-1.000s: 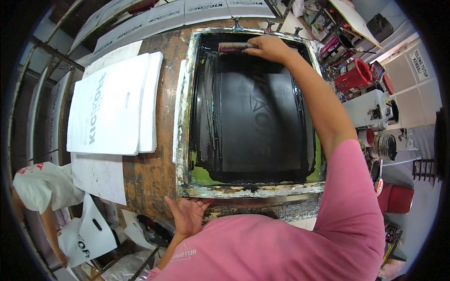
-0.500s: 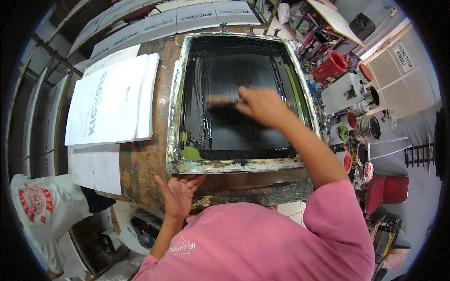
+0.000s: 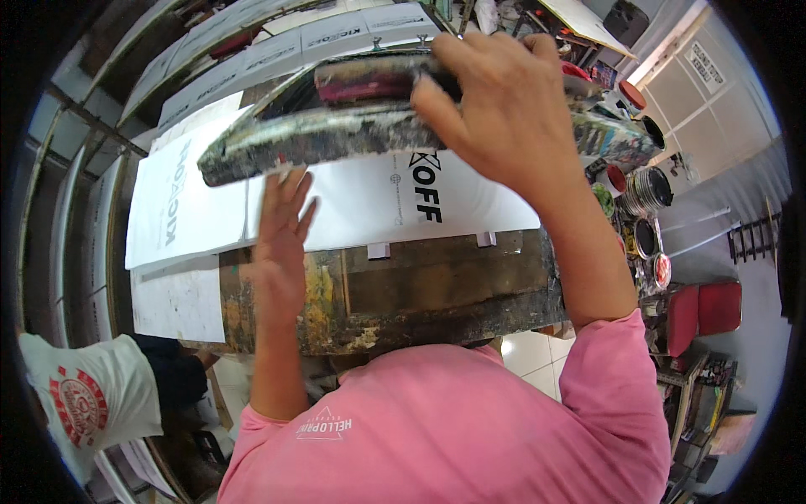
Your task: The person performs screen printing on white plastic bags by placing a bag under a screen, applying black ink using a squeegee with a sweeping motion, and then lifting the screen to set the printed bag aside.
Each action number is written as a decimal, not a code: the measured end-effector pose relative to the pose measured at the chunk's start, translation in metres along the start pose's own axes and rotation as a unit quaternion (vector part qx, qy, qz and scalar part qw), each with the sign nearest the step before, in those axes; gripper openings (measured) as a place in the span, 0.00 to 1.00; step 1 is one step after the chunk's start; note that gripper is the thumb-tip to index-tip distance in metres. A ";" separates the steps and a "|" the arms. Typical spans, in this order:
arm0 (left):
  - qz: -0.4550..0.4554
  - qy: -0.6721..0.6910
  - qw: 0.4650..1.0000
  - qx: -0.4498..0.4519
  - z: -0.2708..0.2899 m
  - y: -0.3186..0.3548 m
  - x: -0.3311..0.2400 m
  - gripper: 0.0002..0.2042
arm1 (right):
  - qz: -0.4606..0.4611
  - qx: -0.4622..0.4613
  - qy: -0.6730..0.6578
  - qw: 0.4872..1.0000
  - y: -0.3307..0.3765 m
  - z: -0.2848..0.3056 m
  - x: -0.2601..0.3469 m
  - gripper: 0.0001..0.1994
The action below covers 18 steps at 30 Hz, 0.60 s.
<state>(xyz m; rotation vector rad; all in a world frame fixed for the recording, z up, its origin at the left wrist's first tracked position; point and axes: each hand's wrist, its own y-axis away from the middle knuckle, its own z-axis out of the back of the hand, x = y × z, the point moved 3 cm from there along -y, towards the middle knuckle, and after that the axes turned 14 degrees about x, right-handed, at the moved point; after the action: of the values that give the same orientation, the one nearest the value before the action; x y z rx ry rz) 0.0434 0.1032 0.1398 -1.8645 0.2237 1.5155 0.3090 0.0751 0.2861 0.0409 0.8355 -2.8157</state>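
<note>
A screen printing frame [image 3: 336,139] is raised at its near side, tilted up on its far hinges, its paint-crusted edge facing me. My right hand [image 3: 512,109] is closed on a squeegee [image 3: 369,86] above the frame; motion blurs the squeegee. Below the frame's near edge, my left hand [image 3: 281,235] has its fingers stretched upward, the tips close to the frame's underside; whether they touch it I cannot tell. Beneath the frame lies a white sheet [image 3: 353,206] with bold black print. To its left rests a stack of white printed sheets [image 3: 189,210].
The stained wooden table [image 3: 319,294] has two small white tabs [image 3: 379,250] by the sheet's near edge. Racks holding printed sheets [image 3: 243,80] stand at the far left. Ink cans [image 3: 645,193] crowd the right. A person in a white shirt [image 3: 101,395] is at lower left.
The frame's near side has swung up from the table, uncovering the printed sheet. My right hand has risen with the squeegee. The left hand has moved up and forward from the frame's near edge.
</note>
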 end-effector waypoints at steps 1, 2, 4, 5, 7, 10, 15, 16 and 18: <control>0.078 -0.235 0.969 0.018 -0.003 0.005 0.016 0.58 | 0.008 -0.017 0.003 1.000 -0.007 0.003 -0.001 0.14; 0.152 -0.445 0.882 0.032 -0.005 0.013 0.036 0.56 | 0.018 -0.024 0.010 1.000 -0.014 0.006 -0.003 0.15; 0.250 -0.658 0.707 0.072 -0.004 0.035 0.075 0.52 | 0.033 -0.037 0.026 0.998 -0.028 0.014 -0.008 0.18; 0.294 -0.680 0.664 0.100 -0.004 0.050 0.092 0.51 | 0.006 -0.009 -0.032 0.999 -0.037 0.015 -0.014 0.19; 0.362 -0.680 0.623 0.138 -0.003 0.070 0.119 0.50 | -0.033 0.014 -0.094 0.995 -0.050 0.016 -0.018 0.22; 0.296 -0.693 0.646 0.123 -0.008 0.073 0.123 0.53 | -0.051 -0.007 -0.041 0.998 -0.061 0.019 -0.016 0.24; 0.209 -0.574 0.791 0.034 -0.019 0.016 0.088 0.42 | -0.070 -0.011 -0.061 0.996 -0.074 0.025 -0.021 0.23; 0.201 -0.513 0.834 0.004 -0.019 0.000 0.081 0.38 | -0.073 -0.006 -0.071 0.995 -0.076 0.027 -0.025 0.22; 0.096 -0.513 0.850 -0.065 -0.021 -0.028 0.064 0.26 | -0.078 0.004 -0.082 0.993 -0.082 0.030 -0.030 0.22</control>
<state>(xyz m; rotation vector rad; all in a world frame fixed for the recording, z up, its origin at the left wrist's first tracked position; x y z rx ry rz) 0.0939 0.1298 0.0946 -0.8946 -0.2133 2.4835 0.3229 0.1313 0.3577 -0.2640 0.8223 -2.9169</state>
